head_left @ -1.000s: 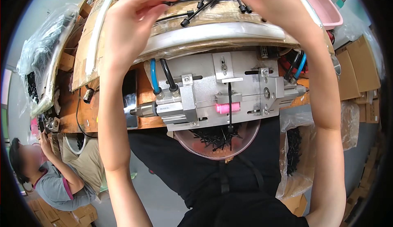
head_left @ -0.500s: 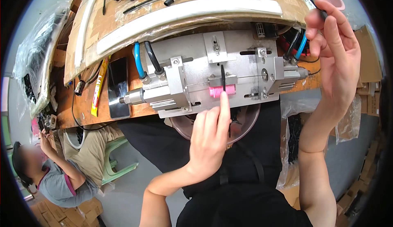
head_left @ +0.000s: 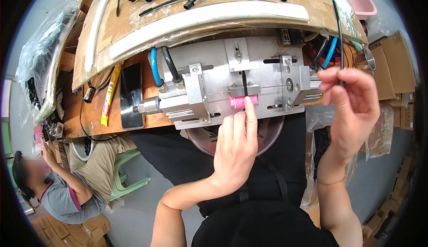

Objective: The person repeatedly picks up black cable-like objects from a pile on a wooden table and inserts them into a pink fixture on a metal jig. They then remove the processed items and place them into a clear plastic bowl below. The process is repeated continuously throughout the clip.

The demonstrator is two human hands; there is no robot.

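In front of me lies a metal fixture [head_left: 218,83] with clamping blocks at both ends. A thin black rod [head_left: 244,81] lies lengthwise at its centre, running to a pink block [head_left: 237,102]. My left hand [head_left: 235,144] has its index finger stretched out, with the tip on the rod's near end at the pink block. Its other fingers curl in, holding nothing visible. My right hand [head_left: 354,106] is raised beyond the fixture's right end. Thumb and fingers pinch the lower end of another long black rod [head_left: 339,37], which stands nearly upright.
Several black rods with knobbed ends [head_left: 191,0] lie on a cardboard-covered board [head_left: 178,46] behind the fixture. Blue and black hoses [head_left: 154,66] join the clamps. A phone [head_left: 132,95] and yellow packet [head_left: 109,97] lie left. A bowl [head_left: 200,142] sits below. A co-worker [head_left: 71,189] sits at left.
My right hand has come lower and a little left, bringing its black rod along, which now stands nearly upright. My left index finger stays at the pink block.
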